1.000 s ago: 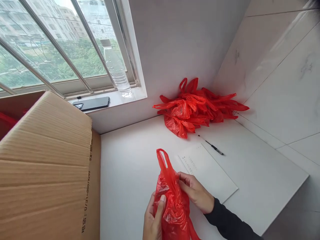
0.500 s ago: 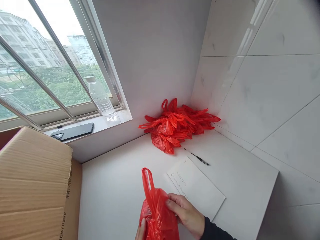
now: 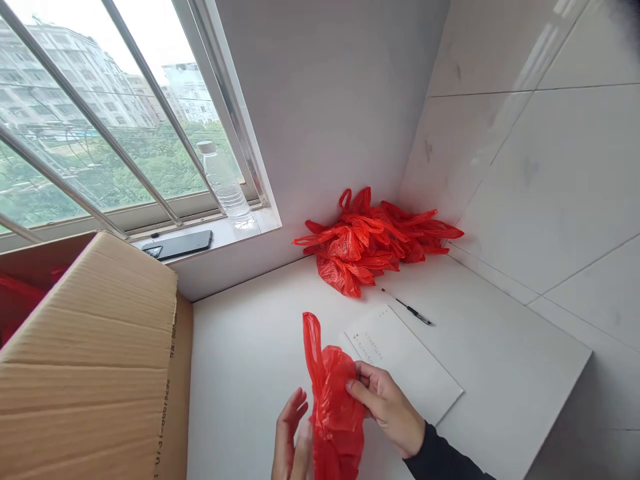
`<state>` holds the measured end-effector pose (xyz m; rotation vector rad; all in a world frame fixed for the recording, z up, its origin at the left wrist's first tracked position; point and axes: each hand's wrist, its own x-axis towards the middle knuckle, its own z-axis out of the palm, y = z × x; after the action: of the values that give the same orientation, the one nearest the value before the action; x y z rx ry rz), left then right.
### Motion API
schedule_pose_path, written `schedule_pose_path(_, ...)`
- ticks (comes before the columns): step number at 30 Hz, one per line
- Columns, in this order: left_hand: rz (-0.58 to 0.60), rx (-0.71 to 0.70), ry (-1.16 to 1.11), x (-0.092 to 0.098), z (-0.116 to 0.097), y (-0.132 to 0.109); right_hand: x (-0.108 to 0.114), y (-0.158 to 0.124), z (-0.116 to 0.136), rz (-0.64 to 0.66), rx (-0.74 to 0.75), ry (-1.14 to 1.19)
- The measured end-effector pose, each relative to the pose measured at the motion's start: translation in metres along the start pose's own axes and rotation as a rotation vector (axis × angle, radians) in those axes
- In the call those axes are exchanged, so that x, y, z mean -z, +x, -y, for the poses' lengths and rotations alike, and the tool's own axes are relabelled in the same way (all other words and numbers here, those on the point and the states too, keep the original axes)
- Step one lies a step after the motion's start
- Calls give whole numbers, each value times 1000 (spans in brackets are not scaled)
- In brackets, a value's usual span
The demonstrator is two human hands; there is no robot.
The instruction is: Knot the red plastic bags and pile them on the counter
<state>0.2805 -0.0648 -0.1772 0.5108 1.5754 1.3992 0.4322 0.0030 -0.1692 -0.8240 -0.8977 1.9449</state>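
My right hand (image 3: 390, 408) pinches the upper part of a crumpled red plastic bag (image 3: 333, 407) over the white counter (image 3: 250, 347); one handle loop of the bag sticks straight up. My left hand (image 3: 290, 440) is beside the bag's left edge with its fingers stretched out and slightly apart, touching or nearly touching the plastic. A pile of several more red bags (image 3: 373, 240) lies in the far corner.
A sheet of paper (image 3: 405, 363) lies just right of my hands with a black pen (image 3: 407, 308) beyond it. An open cardboard box (image 3: 95, 360) stands at the left. On the windowsill are a phone (image 3: 177, 244) and a clear water bottle (image 3: 225, 180).
My left hand has let go of the bag's side and its fingers have spread. The bag is bunched tighter in my right hand. The view has swung a little.
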Motion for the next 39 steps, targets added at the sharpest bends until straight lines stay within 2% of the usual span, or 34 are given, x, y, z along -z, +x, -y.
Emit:
schedule_pose_path(2,35,-112,164,-7,-6,-12,-3,-3,2,11,0,-4)
schedule_pose_path(5,86,-84,222,-14,-12,-20,-6,-6,2,68,-13,-51)
schedule_pose_path(7,93,-33,144,-13,-15,-17,-3,-6,1,36,-22,-108)
schedule_pose_path(10,68,24,-43,-6,-18,-11,6,-5,-4,-148,31,-270)
schedule_pose_path(12,64,73,-155,-3,-20,-10,11,-5,-6,-200,59,-384)
schedule_pose_path(13,66,105,-206,-2,-20,-10,13,-6,-7,-169,53,-409)
schedule_pose_path(16,76,213,-317,0,-20,-10,9,-7,-7,33,20,-352)
schedule_pose_path(18,104,255,-348,2,-19,-9,4,-8,-5,86,34,-303)
schedule_pose_path(22,223,245,-400,3,-14,-8,0,-7,-2,22,69,-281)
schedule_pose_path(27,240,254,-464,-4,-15,-17,1,-7,-1,2,81,-292)
schedule_pose_path(31,279,213,-351,-3,-15,-17,0,-8,0,31,74,-239)
schedule_pose_path(39,159,141,-225,-2,-14,-15,-1,-14,3,48,91,-301)
